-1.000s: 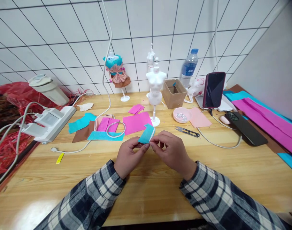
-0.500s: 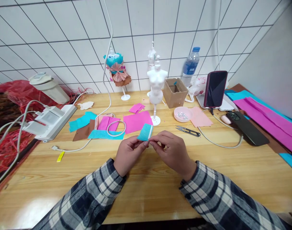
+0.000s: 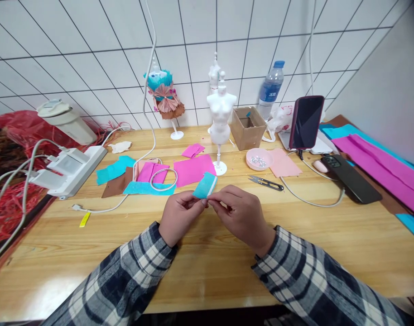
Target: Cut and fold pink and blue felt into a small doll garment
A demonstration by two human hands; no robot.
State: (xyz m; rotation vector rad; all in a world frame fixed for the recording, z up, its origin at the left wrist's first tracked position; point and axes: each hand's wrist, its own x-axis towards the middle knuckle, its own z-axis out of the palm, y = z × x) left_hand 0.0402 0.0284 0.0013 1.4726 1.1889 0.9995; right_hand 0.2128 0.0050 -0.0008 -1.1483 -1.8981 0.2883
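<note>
A small piece of turquoise crepe paper (image 3: 202,186) with a white strip along its right edge, like tape, stands up between my two hands. My left hand (image 3: 180,214) is closed, pinching its lower left part between thumb and fingers. At the lower end of the white strip, the thumb and forefinger of my right hand (image 3: 243,213) are pressed together. Just behind the hands lie a magenta paper sheet (image 3: 190,171) and a turquoise paper strip (image 3: 144,188). A bare white dress form (image 3: 221,115) rises beyond them. Thread snips (image 3: 266,183) rest to the right.
A pink dish of beads (image 3: 259,159), a cardboard box (image 3: 248,129), a water bottle (image 3: 271,89) and phones (image 3: 351,178) stand or lie to the right. Toward the left are a decorated dress form (image 3: 165,97), a white cable (image 3: 164,171) and a power strip (image 3: 78,172).
The turquoise paper leans slightly more to the right at its top. Both hands have shifted a little to the left, still pinching it. The whole view has moved slightly.
</note>
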